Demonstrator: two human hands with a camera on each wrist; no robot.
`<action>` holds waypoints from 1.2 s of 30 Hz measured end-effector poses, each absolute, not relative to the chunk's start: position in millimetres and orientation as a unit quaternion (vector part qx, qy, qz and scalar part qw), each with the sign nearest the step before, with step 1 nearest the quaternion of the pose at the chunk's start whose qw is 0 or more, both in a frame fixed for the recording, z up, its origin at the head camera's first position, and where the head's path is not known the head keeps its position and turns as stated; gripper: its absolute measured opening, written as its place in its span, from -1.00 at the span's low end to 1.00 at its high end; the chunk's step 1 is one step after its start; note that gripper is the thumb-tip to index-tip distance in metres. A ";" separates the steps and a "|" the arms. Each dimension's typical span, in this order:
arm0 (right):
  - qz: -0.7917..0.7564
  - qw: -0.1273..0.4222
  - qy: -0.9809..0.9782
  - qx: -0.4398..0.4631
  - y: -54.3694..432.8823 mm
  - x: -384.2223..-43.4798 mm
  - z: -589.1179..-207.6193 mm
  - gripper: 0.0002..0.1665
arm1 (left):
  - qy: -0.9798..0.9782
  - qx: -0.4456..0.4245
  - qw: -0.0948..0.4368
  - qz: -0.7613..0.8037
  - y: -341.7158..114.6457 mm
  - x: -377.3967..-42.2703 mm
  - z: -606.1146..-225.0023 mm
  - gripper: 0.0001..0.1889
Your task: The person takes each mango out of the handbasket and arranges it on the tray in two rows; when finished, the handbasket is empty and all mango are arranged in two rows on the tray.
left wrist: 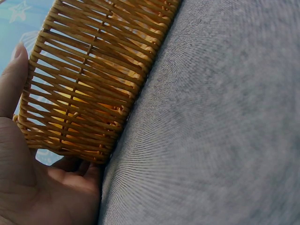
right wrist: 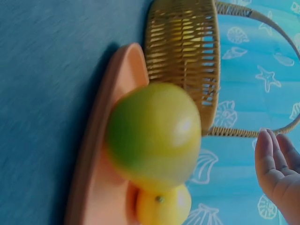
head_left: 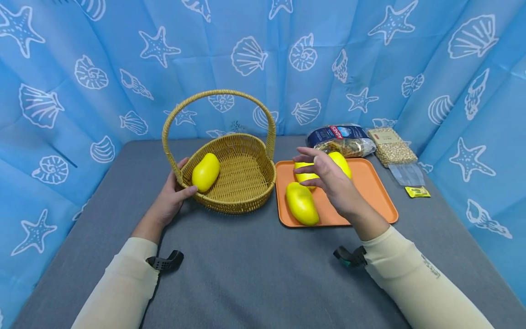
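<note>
A woven basket (head_left: 242, 201) with a tall handle stands left of centre on the grey table, one yellow mango (head_left: 205, 172) inside it. My left hand (head_left: 181, 187) grips its near-left rim, thumb over the edge. In the left wrist view, my left hand (left wrist: 28, 178) has its thumb and palm against the basket wall (left wrist: 93, 70). To the right, an orange tray (head_left: 370, 192) carries three yellow mangoes; the nearest mango (head_left: 302, 203) lies at the front. My right hand (head_left: 322, 176) hovers open over the tray, hiding part of one mango. The right wrist view shows a mango (right wrist: 154, 133) close up and relaxed fingers (right wrist: 274, 159) holding nothing.
Behind the tray lie a blue food packet (head_left: 341, 137), a clear bag of pale beans (head_left: 390, 146) and a small yellow sachet (head_left: 417, 192). A blue curtain printed with shells and starfish (head_left: 82, 91) walls the table on three sides.
</note>
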State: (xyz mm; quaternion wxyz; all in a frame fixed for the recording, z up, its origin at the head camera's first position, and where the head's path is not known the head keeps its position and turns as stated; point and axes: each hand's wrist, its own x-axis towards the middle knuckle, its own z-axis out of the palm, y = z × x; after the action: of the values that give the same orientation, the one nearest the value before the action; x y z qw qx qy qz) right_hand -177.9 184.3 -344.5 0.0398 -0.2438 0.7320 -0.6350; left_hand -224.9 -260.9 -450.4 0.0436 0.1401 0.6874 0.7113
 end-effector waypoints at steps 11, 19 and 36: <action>-0.697 0.068 0.660 -0.272 144.8 -186.9 -338.5 0.09 | 0.691 0.132 0.045 0.710 -260.7 -223.9 -450.0 -0.07; -0.709 0.101 0.641 -0.278 110.3 -198.9 -344.3 0.26 | 0.693 0.130 0.046 0.708 -259.8 -224.2 -447.8 -0.08; -0.695 0.160 0.673 -0.198 43.1 -234.5 -360.4 -0.20 | 0.692 0.136 0.045 0.707 -259.6 -222.2 -445.7 -0.07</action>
State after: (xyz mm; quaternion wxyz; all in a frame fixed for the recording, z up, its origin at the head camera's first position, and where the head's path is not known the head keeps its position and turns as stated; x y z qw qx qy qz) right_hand -234.5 43.1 -360.4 0.1599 -0.1982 0.6727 -0.6947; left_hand -222.2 -259.6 -445.7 0.0446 0.1358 0.6921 0.7075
